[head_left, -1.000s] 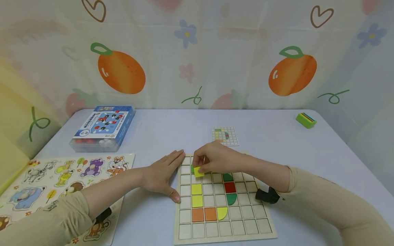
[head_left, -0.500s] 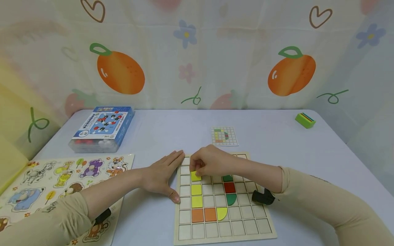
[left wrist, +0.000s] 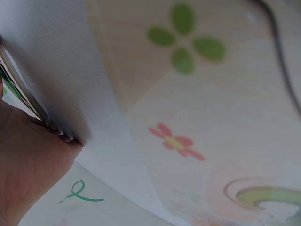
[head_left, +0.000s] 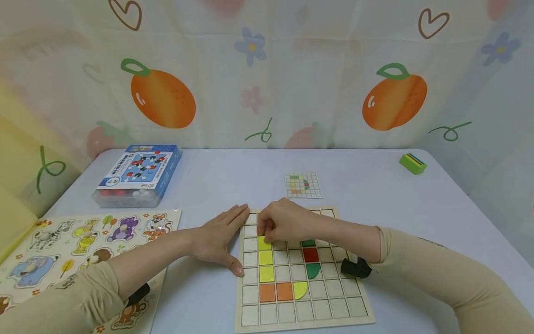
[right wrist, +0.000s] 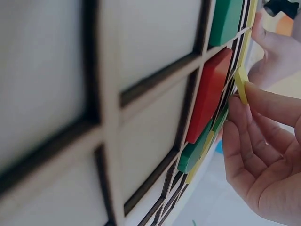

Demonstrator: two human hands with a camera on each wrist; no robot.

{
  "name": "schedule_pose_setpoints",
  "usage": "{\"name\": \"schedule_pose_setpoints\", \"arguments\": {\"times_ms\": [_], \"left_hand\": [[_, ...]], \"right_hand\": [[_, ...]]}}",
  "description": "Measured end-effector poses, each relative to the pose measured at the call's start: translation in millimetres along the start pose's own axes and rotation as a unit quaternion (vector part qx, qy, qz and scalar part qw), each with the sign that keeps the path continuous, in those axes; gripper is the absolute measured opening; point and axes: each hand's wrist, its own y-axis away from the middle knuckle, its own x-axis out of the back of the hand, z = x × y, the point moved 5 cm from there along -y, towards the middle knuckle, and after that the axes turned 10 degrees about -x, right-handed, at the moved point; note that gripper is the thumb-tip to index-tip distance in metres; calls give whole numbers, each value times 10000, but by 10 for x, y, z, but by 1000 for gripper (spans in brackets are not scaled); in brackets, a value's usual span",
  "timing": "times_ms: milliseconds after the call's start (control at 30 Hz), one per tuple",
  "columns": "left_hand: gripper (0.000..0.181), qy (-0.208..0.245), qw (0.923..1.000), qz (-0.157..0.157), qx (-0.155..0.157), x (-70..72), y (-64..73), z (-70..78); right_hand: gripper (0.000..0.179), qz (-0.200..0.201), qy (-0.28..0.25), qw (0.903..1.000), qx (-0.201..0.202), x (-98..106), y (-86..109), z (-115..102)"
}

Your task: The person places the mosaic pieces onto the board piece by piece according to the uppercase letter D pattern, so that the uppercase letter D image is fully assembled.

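Between the right hand's [head_left: 288, 220] thumb and fingertips is a yellow square tile [head_left: 264, 243], at a cell in the second column of the wooden grid board [head_left: 367, 320]. The right wrist view shows that pinched tile [right wrist: 241, 84] tilted at the grid. Below it in the same column lie two yellow squares [head_left: 266, 265], then two orange squares [head_left: 276, 292] in a row. A yellow quarter-round [head_left: 300, 290], a red square [head_left: 310, 254] and green pieces [head_left: 313, 271] sit further right. My left hand [head_left: 219, 239] rests, fingers straight, against the board's left edge.
Behind the board lies a small pattern card [head_left: 303, 185]. An animal puzzle board [head_left: 96, 241] is at the left, with a blue molecule-set box [head_left: 137, 174] behind it. A green block [head_left: 413, 163] stands at the far right. A printed cloth hangs behind the table.
My right hand has shifted slightly left and toward me, lowering the yellow tile to line up above the other yellow squares. The left hand stays in place.
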Motion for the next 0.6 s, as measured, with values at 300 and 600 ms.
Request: {"name": "schedule_pose_setpoints", "arguments": {"times_ms": [300,600], "left_hand": [[132,-2,10000,-7,-17,6,-4,3],[132,-3,10000,-13,-42,-4,-8,-3]], "right_hand": [[8,30,8,10000,-4,2,-5,2],[7,85,-21,10000,22,-3,-9,8]]}}
